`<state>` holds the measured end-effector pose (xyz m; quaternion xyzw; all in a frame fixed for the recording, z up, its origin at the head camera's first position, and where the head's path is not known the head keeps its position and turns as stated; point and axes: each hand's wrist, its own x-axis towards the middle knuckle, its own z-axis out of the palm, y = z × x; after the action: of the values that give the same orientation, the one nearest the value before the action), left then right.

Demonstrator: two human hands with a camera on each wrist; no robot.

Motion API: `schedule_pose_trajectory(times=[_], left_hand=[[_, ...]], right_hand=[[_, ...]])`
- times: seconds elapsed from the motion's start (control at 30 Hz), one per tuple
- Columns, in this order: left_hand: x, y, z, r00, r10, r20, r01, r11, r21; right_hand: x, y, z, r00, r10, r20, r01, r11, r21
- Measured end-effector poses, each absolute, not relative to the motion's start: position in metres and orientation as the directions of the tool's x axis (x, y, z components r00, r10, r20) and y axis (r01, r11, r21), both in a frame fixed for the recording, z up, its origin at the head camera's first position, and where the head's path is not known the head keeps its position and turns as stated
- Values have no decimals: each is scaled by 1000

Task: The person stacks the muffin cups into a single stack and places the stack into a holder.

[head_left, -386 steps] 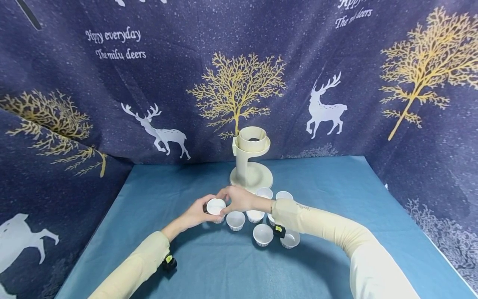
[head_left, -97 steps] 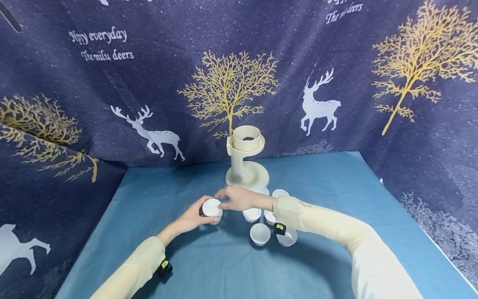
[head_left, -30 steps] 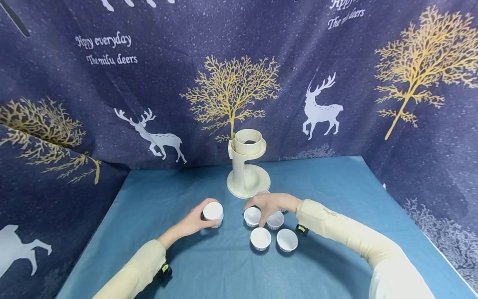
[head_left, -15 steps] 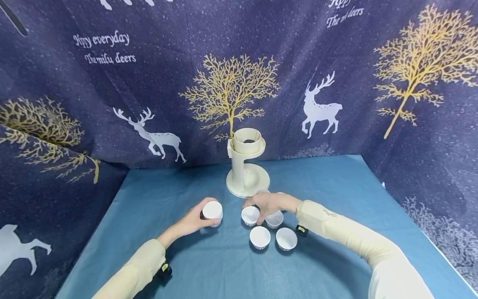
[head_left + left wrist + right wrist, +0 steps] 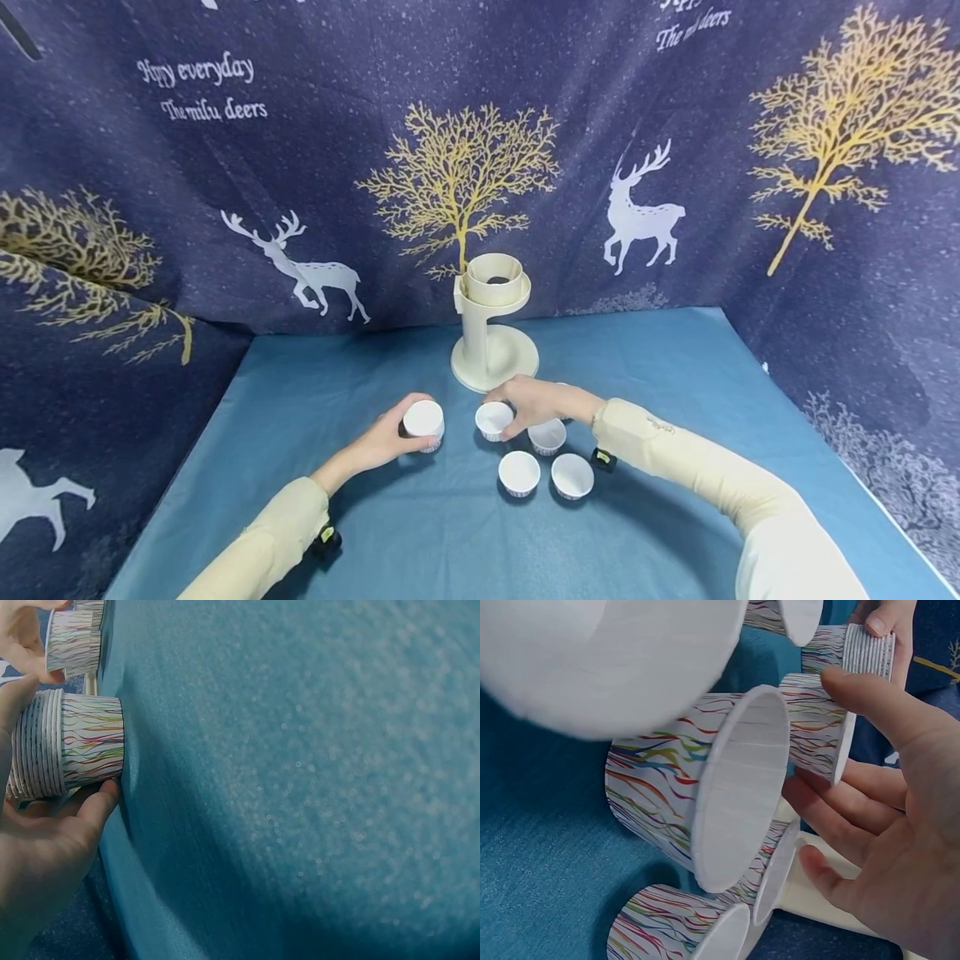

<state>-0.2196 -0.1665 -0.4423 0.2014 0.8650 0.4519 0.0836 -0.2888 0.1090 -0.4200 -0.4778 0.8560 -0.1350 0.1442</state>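
Note:
My left hand (image 5: 382, 437) grips a nested stack of paper baking cups (image 5: 423, 419) standing upright on the table. In the left wrist view the stack (image 5: 94, 742) shows many white rims and a wall printed with wavy coloured lines. My right hand (image 5: 534, 402) pinches a single cup (image 5: 491, 422) of the same kind, just right of the stack and apart from it. In the right wrist view the thumb and fingertips lie on opposite sides of that cup (image 5: 814, 727). Loose cups stand mouth up nearby: one at the front (image 5: 519, 473), another cup (image 5: 572, 477) beside it, a third (image 5: 547, 436) behind.
A cream stand (image 5: 472, 337) with a round base and a ring-held cup-shaped holder (image 5: 495, 279) is at the back. One more cup (image 5: 562, 388) is partly hidden behind the right forearm. Blue cloth (image 5: 420, 542) covers the table; a printed dark curtain (image 5: 315, 167) hangs behind.
My right hand went from the stack to the loose cups over the last seconds, and now brings one cup slightly left. The left hand keeps its hold on the stack.

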Motion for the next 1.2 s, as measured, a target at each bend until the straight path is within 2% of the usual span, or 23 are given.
schedule_pose_trajectory(times=[0.13, 0.4, 0.6, 1.0, 1.2], left_hand=[[-219, -166, -443, -907, 418, 43, 274, 511, 815], [-220, -165, -444, -904, 424, 50, 283, 506, 815], [-233, -170, -472, -906, 420, 58, 285, 502, 816], [-235, -173, -468, -907, 421, 31, 264, 508, 820], [-235, -173, -469, -911, 413, 19, 249, 513, 821]], right_hand=[[-287, 108, -422, -482, -873, -66, -798, 469, -379], [-288, 108, -422, -505, -861, -53, -783, 484, -391], [-287, 110, -420, -511, -855, -86, -783, 504, -363], [-288, 108, -411, -531, -843, -81, -726, 502, -470], [-287, 106, -409, -508, -860, -44, -741, 463, -486]])
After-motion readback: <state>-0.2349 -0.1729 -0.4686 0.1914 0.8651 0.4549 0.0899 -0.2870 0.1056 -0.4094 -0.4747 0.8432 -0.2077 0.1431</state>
